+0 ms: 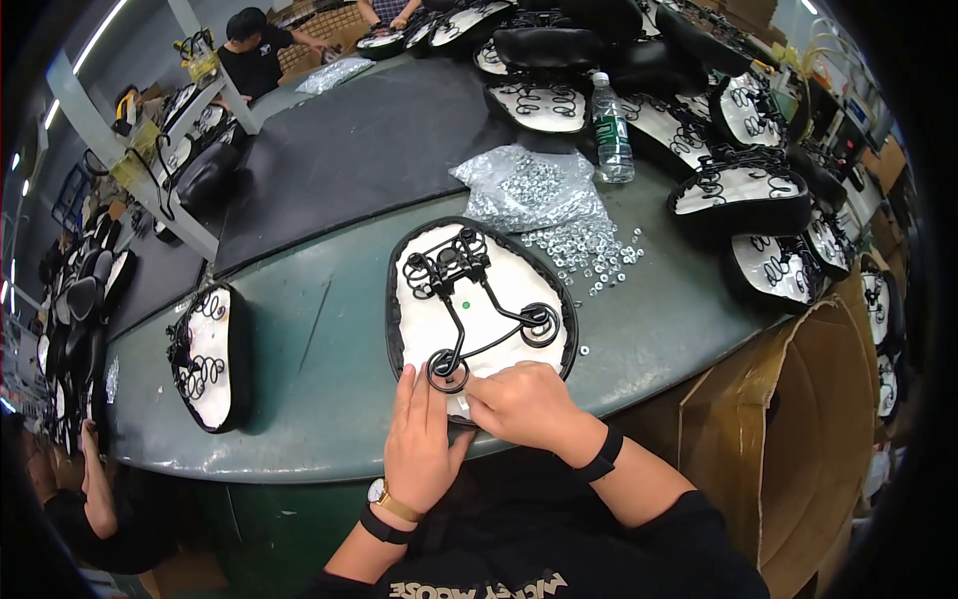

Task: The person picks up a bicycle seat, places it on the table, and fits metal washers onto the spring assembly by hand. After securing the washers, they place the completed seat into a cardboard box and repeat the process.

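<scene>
Resting upside down on the table (309, 419), at its near edge, one seat (486, 319) points its narrow end away from the person and slightly left; its long axis runs back to the broad end, near and slightly right. One black frame (454, 262) spans the white underside, with two coils (540, 323) toward the broad end. Left hand (419, 444): fingers straight and together, thumb spread, at the broad end beside the left coil. Right hand (527, 404): fingers curled just beside the same coil; whether they grip anything is hidden. Beyond the seat: one bag (529, 190), one bottle (613, 135) and loose nuts (594, 258), too many to count. Left: one second seat (212, 359), well apart.
</scene>
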Tool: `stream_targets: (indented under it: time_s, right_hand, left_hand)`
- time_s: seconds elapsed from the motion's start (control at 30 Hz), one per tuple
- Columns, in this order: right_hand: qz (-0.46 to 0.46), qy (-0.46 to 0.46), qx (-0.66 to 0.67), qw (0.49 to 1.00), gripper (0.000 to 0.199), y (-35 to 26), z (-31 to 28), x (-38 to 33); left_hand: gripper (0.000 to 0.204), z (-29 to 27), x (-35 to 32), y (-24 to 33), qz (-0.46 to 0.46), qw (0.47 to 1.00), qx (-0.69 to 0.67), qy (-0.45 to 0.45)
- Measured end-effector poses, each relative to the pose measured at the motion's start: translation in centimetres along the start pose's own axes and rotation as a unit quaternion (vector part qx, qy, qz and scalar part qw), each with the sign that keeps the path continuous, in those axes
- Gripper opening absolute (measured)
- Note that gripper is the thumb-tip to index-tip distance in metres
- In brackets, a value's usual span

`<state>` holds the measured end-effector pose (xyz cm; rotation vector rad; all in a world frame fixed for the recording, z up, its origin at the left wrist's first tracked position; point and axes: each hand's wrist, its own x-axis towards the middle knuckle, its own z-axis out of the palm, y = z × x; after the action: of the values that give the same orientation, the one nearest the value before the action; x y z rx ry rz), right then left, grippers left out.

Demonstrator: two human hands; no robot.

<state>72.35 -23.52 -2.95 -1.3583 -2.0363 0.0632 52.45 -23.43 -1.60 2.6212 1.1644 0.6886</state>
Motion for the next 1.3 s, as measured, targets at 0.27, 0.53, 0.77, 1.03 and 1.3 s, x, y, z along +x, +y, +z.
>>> stream_targets:
  time_s: [0.27,0.53,0.77,1.03,1.3]
  right_hand:
    - [0.035,-0.009,-0.037,0.999,0.015,-0.4,0.2,-0.5]
    - [-0.013,0.122,0.14,0.983,0.015,0.1,-1.0,-1.2]
    - [-0.013,0.09,0.208,0.974,0.018,-1.2,-1.7,-1.3]
    - [0.282,0.187,0.332,0.881,0.032,3.7,-7.7,-3.5]
    - [0.192,-0.208,0.297,0.912,0.052,4.6,-5.5,-1.5]
  left_hand:
    - [0.088,0.3,0.1,0.2,0.015,1.0,0.0,0.009]
    - [0.071,-0.7,0.0,-3.4,0.053,0.993,-0.105,0.028]
    - [0.065,2.5,6.7,-8.8,-0.196,0.917,-0.343,0.053]
    - [0.06,-5.9,6.8,-12.5,-0.224,0.831,-0.495,-0.119]
    - [0.042,-9.8,11.1,-6.8,0.061,0.941,-0.195,-0.27]
